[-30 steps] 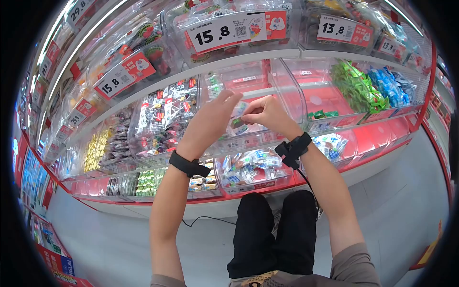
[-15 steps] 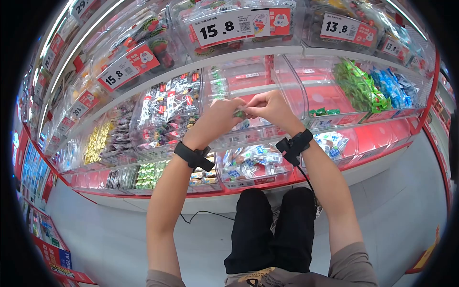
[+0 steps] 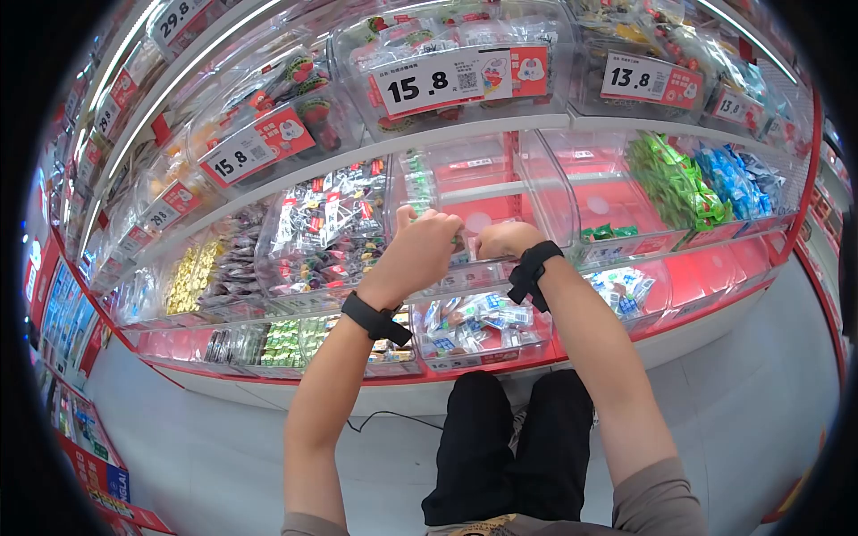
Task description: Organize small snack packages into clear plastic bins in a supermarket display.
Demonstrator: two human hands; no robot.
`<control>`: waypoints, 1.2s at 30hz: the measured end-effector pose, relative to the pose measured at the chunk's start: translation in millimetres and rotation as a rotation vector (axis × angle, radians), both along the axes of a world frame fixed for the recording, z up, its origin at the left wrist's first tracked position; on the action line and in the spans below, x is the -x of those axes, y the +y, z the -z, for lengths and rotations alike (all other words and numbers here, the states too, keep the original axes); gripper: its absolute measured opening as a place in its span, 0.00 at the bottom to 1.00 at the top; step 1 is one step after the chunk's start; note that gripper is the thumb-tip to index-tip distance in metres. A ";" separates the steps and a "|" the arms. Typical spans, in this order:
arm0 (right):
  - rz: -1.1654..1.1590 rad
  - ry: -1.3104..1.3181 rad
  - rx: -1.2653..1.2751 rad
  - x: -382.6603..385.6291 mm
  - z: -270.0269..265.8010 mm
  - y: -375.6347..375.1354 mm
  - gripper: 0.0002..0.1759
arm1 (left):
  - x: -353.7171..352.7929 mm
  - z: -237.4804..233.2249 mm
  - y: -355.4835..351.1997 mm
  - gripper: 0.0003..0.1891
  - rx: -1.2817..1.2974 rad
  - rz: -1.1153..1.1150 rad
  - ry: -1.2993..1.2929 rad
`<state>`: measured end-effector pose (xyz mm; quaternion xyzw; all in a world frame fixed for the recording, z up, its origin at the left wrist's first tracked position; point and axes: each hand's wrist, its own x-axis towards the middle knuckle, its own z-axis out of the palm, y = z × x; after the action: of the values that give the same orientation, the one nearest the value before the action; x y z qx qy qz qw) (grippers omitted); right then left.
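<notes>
My left hand (image 3: 424, 253) is closed, with a small packet (image 3: 459, 241) in clear and green wrapping showing at its fingertips. A short gap to the right, my right hand (image 3: 508, 239) is curled into a loose fist, its fingertips mostly hidden; I cannot make out what it holds, if anything. Both hands are over the front of a clear plastic bin (image 3: 490, 266), whose red base shows behind them. Left of my hands, a neighbouring bin holds many small dark wrapped sweets (image 3: 335, 214).
Green packets (image 3: 677, 183) and blue packets (image 3: 735, 179) stand in bins at the right. Below, a lower bin holds white and blue packets (image 3: 483, 317). A shelf with price tags (image 3: 442, 82) juts out above my hands. A cable (image 3: 393, 414) trails near my legs.
My hands were together, pinching at the small packet; now they are apart, with the right one moved slightly down and curled. The view has tilted up a little.
</notes>
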<state>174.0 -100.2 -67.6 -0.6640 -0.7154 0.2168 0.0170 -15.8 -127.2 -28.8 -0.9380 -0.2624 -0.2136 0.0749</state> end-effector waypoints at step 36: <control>0.203 1.219 -0.623 -14.8 -5.1 -26.0 0.09 | -5.2 5.6 -16.7 0.14 -0.125 -0.098 0.141</control>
<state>188.9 -126.3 -62.6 -0.4516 -0.5414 0.3332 0.6261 -10.6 -143.9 -34.4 -0.9304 -0.2880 -0.1590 0.1619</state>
